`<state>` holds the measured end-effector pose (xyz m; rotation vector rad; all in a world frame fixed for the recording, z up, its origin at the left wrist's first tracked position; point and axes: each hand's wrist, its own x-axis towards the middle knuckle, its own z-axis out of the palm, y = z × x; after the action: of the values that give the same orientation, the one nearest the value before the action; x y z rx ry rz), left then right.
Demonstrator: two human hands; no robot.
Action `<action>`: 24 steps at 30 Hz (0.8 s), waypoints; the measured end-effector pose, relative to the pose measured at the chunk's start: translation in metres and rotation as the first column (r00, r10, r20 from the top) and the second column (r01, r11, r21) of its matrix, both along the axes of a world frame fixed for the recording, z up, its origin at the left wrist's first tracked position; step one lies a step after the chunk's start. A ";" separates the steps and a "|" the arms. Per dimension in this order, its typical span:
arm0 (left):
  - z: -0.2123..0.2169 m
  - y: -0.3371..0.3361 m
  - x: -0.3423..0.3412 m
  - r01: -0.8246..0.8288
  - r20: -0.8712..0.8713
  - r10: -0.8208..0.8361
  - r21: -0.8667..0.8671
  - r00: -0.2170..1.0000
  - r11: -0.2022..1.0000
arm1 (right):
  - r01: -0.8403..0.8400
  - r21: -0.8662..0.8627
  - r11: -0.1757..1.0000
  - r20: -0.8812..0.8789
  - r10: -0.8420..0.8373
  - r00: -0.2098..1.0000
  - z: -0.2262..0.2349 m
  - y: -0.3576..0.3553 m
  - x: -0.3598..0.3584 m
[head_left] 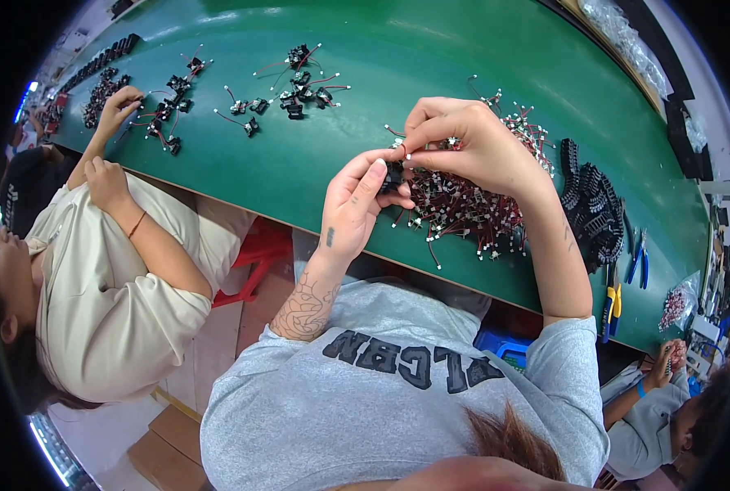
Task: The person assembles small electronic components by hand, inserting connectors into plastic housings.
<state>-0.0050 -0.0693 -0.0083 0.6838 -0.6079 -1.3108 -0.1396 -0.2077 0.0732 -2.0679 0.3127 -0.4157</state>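
Note:
My left hand [352, 200] is closed round a small black plastic part [393, 177], its thumb pressed on the near side. Just above that part, my right hand [475, 146] pinches a short red wire [404, 150] between thumb and forefinger. The wire's lower end reaches down to the black part; my fingers hide whether it is seated there. Under and beyond my right hand spreads a large pile of red and black wires with white connectors [483, 214] on the green table [365, 49].
Rows of black plastic parts [591, 204] lie right of the pile, near blue-handled pliers [641, 260] and yellow-and-blue pliers [611, 304]. Black parts with wires attached [299, 88] are scattered to the left. A co-worker's hand [121, 106] works far left; another person's hands [667, 360] are at right.

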 end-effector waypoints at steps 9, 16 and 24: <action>-0.002 0.001 -0.003 -0.095 0.015 0.096 -0.059 0.995 0.994 | 0.077 -0.004 0.997 0.173 -0.075 0.982 -0.007 0.000 0.004; -0.001 0.003 -0.004 -0.141 0.028 0.142 -0.034 0.990 0.989 | 0.059 0.058 0.997 0.085 -0.063 0.994 -0.011 0.007 0.006; -0.004 0.005 -0.006 -0.261 0.033 0.262 -0.041 0.964 0.964 | 0.016 0.013 1.000 0.122 -0.018 0.992 -0.015 0.006 0.007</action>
<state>-0.0106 -0.0645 -0.0124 0.7338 -0.5504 -1.0407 -0.1324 -0.2016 0.0586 -2.0199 0.2591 -0.5467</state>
